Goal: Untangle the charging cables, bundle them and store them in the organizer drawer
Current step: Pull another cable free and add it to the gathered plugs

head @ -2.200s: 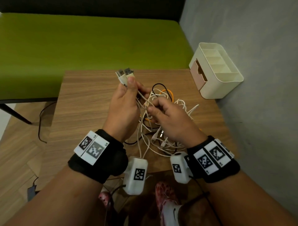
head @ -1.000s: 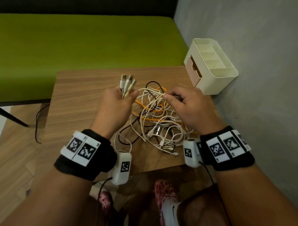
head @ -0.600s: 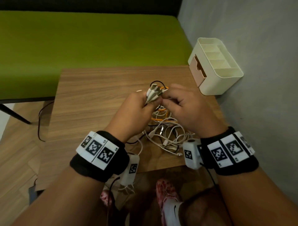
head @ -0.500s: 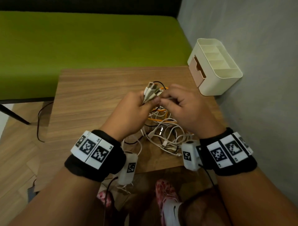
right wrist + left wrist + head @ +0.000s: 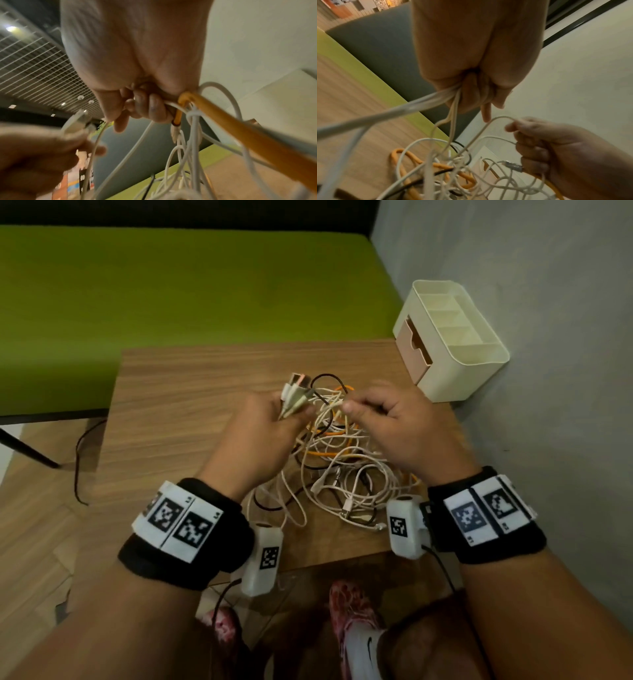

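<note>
Nearest the viewer, both forearms wear black wristbands with square printed markers. Beyond them, a tangle of white, orange and black charging cables point(image 5: 337, 470) lies on the wooden tabletop point(image 5: 178, 419), partly lifted between the hands. Left hand point(image 5: 263, 433): fingers point(image 5: 471, 97) curled tightly round a bunch of white cable ends, whose USB plugs point(image 5: 296, 392) stick out above the fist. Right hand point(image 5: 397, 429): fingers point(image 5: 150, 106) curled and clamped on strands of the same tangle, among them a white cable and the orange cable point(image 5: 240, 135), which bends over at the fist. The two hands sit near each other above the far part of the tangle, not touching. Farther right, a cream organizer point(image 5: 476, 364) stands at the tabletop's far right corner against the grey wall point(image 5: 548, 285); its pink drawer point(image 5: 412, 350) appears closed or nearly so. Farthest, a green bench seat point(image 5: 171, 296) runs behind the tabletop.
</note>
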`<state>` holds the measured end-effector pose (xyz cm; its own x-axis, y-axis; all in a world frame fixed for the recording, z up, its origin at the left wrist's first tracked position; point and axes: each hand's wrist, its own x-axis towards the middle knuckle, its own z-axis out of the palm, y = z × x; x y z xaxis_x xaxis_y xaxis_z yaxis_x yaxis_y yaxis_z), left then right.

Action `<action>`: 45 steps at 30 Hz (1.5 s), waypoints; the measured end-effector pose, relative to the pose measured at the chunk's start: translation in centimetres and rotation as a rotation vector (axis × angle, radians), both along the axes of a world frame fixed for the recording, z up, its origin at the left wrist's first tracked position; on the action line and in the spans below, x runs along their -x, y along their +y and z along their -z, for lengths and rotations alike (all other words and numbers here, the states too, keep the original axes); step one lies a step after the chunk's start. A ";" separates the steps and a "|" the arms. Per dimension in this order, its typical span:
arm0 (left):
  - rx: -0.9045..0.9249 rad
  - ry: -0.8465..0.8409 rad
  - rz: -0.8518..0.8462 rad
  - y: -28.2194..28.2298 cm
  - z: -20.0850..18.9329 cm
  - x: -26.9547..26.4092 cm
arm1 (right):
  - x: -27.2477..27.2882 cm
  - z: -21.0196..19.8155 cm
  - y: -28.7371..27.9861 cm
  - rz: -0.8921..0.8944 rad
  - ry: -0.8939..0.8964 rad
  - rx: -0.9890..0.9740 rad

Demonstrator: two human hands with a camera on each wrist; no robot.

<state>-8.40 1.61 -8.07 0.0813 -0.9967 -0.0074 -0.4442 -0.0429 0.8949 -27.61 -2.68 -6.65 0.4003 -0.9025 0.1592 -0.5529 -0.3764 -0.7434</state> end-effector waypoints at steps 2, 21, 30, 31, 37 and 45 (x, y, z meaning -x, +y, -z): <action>0.025 0.003 0.065 0.3 -0.4 0.8 | -0.6 0.5 0.1 -0.070 0.106 0.014; -0.067 0.012 -0.056 -0.3 0.1 -1.5 | 0.5 0.5 -0.6 -0.113 0.059 0.037; 0.176 -0.115 -0.117 0.3 -0.4 0.3 | -0.2 0.9 -0.6 -0.195 0.360 0.137; 0.213 -0.065 -0.138 0.3 -0.5 0.3 | -0.4 1.0 -0.6 -0.209 0.393 0.147; 0.099 -0.146 0.082 0.1 0.1 1.3 | -1.0 0.7 -0.5 -0.174 0.151 0.227; -0.118 0.955 0.165 0.0 -1.6 -1.6 | -0.9 0.6 -0.2 -0.152 0.115 0.190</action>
